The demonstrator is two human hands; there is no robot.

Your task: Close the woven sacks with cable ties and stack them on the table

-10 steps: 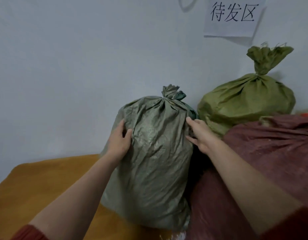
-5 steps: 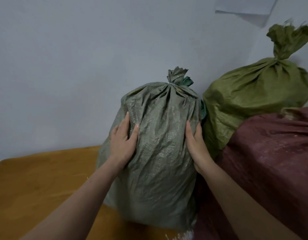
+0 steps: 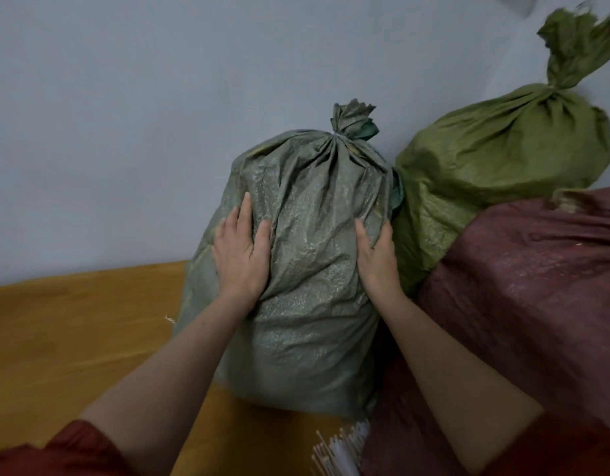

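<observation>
Currently placing: grey-green sack, neck tied, upright on table, pressed between flat left hand and right hand. Next: release, then tie another.

red sack cropped at right edge

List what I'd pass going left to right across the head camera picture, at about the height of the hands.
Bare wooden table → left hand → grey-green sack → right hand → olive-green sack → dark red sack.
</observation>
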